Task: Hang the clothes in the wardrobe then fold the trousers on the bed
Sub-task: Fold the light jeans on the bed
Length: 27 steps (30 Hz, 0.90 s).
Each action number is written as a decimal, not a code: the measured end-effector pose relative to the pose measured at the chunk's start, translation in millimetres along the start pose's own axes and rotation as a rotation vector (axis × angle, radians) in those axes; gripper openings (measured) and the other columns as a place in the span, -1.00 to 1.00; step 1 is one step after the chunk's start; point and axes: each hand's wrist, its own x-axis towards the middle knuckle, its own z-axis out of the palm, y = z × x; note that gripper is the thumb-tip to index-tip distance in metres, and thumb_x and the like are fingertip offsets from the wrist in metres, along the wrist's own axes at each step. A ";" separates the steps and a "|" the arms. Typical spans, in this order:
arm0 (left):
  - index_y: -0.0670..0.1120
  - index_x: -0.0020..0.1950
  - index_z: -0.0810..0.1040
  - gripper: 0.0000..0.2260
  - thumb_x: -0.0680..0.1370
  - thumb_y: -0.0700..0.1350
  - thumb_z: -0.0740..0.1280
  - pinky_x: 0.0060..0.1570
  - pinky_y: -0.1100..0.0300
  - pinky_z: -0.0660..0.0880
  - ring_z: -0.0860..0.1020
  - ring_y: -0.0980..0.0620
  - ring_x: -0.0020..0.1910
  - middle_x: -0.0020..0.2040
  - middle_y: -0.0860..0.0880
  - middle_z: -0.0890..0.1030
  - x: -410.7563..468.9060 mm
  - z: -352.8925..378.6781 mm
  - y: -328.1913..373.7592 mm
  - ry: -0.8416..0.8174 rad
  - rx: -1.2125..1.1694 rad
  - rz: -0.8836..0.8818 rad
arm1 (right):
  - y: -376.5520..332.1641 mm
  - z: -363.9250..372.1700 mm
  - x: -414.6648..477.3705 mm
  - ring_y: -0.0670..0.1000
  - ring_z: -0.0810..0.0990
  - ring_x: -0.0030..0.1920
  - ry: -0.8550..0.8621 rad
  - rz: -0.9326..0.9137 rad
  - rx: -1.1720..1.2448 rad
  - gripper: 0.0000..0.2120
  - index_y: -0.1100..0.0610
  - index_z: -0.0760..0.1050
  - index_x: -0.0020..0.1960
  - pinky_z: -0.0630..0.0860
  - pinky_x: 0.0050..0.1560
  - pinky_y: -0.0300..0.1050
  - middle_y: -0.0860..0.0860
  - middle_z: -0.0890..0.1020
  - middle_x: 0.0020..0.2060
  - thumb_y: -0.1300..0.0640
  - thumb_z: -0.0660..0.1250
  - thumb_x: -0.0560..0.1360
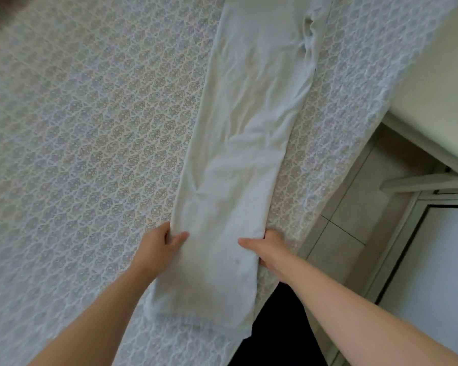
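Note:
White trousers (pixel 249 133) lie stretched out lengthwise on the bed (pixel 77 128), legs stacked one on the other, the hem nearest me and the waist running out of view at the top. My left hand (pixel 160 243) pinches the left edge of the legs a little above the hem, thumb on top. My right hand (pixel 267 249) grips the right edge at the same height, thumb lying on the cloth and fingers tucked under it.
The bed wears a white lace-patterned cover. Its right edge drops to a pale tiled floor (pixel 354 220). A cream piece of furniture (pixel 433 101) stands at the right, with a framed glass panel (pixel 439 260) below it. Dark clothing (pixel 280 326) shows near my body.

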 end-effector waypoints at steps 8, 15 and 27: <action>-0.08 0.04 0.64 -0.78 0.67 -0.08 0.21 0.06 0.08 0.57 0.66 -0.01 -0.04 -0.05 -0.03 0.70 -30.8 -23.5 -23.4 -0.222 -0.223 -0.122 | 28.0 14.9 -26.0 0.04 0.69 -0.05 -0.108 0.012 0.042 -0.71 0.18 0.57 0.14 0.62 -0.01 -0.02 0.04 0.70 -0.05 0.15 0.49 0.45; -0.12 -0.04 0.61 -0.73 0.66 0.01 0.22 -0.13 0.09 0.51 0.62 -0.06 -0.18 -0.14 -0.10 0.67 -53.5 -2.4 -29.5 -0.078 -0.228 -0.083 | 56.9 14.7 -44.3 0.10 0.69 -0.04 -0.065 0.039 0.241 -0.83 0.14 0.55 0.08 0.60 0.05 0.16 0.09 0.72 -0.06 0.14 0.41 0.51; -0.22 0.03 0.54 -0.77 0.69 -0.19 0.11 -0.47 0.23 0.46 0.57 -0.14 -0.28 -0.12 -0.21 0.57 -103.0 32.0 -69.1 0.178 -0.226 -0.080 | 104.7 21.2 -71.1 0.06 0.63 -0.04 -0.083 -0.066 -0.085 -0.82 0.14 0.43 -0.03 0.64 -0.12 -0.04 0.06 0.61 -0.05 0.04 0.36 0.56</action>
